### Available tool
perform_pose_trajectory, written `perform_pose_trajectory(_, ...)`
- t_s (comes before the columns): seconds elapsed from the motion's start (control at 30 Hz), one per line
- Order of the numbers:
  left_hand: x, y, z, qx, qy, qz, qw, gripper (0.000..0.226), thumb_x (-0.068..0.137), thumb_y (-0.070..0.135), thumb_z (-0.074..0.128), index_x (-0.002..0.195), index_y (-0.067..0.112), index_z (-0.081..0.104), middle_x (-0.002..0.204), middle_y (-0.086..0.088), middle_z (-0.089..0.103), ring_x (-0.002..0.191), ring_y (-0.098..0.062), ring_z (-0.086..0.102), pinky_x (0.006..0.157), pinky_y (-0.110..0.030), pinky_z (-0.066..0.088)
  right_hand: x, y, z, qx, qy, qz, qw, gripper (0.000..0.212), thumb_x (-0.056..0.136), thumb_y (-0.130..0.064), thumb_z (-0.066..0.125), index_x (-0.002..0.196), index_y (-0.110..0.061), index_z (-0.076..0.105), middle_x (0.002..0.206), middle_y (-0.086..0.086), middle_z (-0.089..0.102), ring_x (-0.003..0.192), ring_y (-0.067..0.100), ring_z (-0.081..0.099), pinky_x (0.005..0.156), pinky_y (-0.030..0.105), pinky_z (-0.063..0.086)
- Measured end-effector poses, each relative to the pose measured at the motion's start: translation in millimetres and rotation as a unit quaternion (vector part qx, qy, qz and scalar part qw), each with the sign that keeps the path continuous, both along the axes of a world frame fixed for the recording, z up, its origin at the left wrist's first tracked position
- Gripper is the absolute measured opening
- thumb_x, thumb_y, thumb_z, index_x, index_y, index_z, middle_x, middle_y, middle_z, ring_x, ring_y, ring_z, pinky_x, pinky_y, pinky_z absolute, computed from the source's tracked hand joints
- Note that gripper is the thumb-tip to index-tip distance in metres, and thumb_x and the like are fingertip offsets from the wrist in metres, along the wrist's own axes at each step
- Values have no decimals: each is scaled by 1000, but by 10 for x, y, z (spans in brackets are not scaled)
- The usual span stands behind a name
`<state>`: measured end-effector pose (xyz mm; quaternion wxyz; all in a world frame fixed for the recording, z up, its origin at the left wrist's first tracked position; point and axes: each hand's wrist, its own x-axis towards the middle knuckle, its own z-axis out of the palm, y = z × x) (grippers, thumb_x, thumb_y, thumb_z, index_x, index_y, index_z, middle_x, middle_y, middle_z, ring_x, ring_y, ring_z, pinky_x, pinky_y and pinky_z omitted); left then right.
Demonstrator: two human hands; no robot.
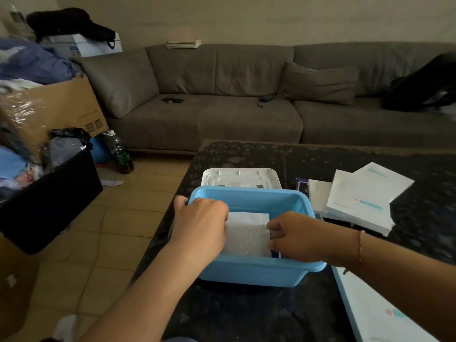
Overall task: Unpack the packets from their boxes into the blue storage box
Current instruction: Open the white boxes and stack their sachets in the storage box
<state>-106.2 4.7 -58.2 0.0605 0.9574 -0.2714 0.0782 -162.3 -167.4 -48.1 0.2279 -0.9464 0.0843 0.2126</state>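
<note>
The blue box [249, 270] is standing on the dark counter [246, 314], near its left edge. Both hands are reaching down inside it. The left hand [201, 225] is lying over the left side of a white packet [246, 235], with fingers curled at its edge; I cannot tell if they are really gripping it. The right hand [293, 236] is pinching the right edge of the same packet, fingers bent. The packet is lying flat in the box, and something dark blue is showing just under its right side. A bracelet [360, 245] is sitting on the right wrist.

Behind the box, touching its far wall, a white lid [240, 177] is lying upside down. To the right, near the counter's right edge, white cartons [360, 198] are lying stacked and overlapping. Another white carton [377, 314] is lying at the near right corner. Beyond the counter a grey sofa [222, 95] is standing, with a phone [172, 100] on its seat
</note>
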Motion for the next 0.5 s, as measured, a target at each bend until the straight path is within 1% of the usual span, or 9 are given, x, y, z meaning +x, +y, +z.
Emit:
perform_pose_trajectory(0.03,-51,-35,-19,-55,-34,-35,997,15,97,24,53,100,27,67,95,9,68,94,-11,59,101,-36,39,-19,-34,29,2,-14,-4,1000,31,96,-25,53,122,-11,64,117,5,66,107,21,62,103,34,47)
perform_pose_trajectory(0.1,-216,-114,-71,-179,-106,-135,969,14,93,25,56,94,22,70,90,7,68,87,-11,60,84,-33,51,-74,-139,111,24,-58,-29,998,27,95,-19,55,117,-7,65,114,9,68,104,24,64,97,36,52)
perform_pose_trajectory(0.17,-460,-237,-209,-263,-159,-247,919,12,91,21,61,90,15,72,84,0,68,78,-17,60,72,-34,51,-191,-279,201,87,-96,-81,988,26,94,-15,59,118,-6,63,113,11,69,101,23,68,88,33,58)
perform_pose_trajectory(0.2,-601,-323,-304,-273,-174,-303,896,11,90,19,64,88,12,72,81,-3,67,74,-21,58,67,-36,49,-282,-357,243,122,-108,-110,980,27,93,-12,61,119,-9,64,110,7,71,96,19,70,82,28,59)
perform_pose_trajectory(0.27,-875,-509,-514,-251,-172,-404,863,13,90,23,65,88,13,73,79,-4,64,70,-24,54,62,-36,46,-490,-511,292,182,-143,-158,960,30,91,-11,65,120,-19,65,99,-6,74,85,9,72,69,17,58)
perform_pose_trajectory(0.3,-987,-605,-640,-223,-157,-438,857,17,91,31,65,92,15,72,82,-3,64,73,-24,54,63,-36,46,-605,-591,303,194,-169,-176,950,28,91,-13,65,116,-24,66,93,-11,74,81,6,72,66,16,57)
perform_pose_trajectory(0.4,-1249,-847,-959,-66,-89,-458,882,49,85,60,59,114,21,62,112,2,62,93,-21,55,73,-32,50,-1057,-823,262,221,-238,-240,915,17,92,-15,63,102,-30,66,91,-9,75,81,7,73,73,29,61)
perform_pose_trajectory(0.43,-1312,-907,-1043,-23,-76,-459,885,56,82,64,57,117,21,59,119,2,60,97,-20,55,76,-32,50,-1223,-897,221,223,-260,-255,904,15,92,-15,63,101,-27,66,90,-7,76,81,8,73,74,34,62)
perform_pose_trajectory(0.5,-1404,-1008,-1154,-6,-74,-458,886,50,83,59,57,113,19,61,117,1,61,97,-20,55,74,-33,52,-1551,-1041,128,221,-299,-271,888,15,91,-13,64,102,-23,69,87,-5,77,79,10,74,76,41,62)
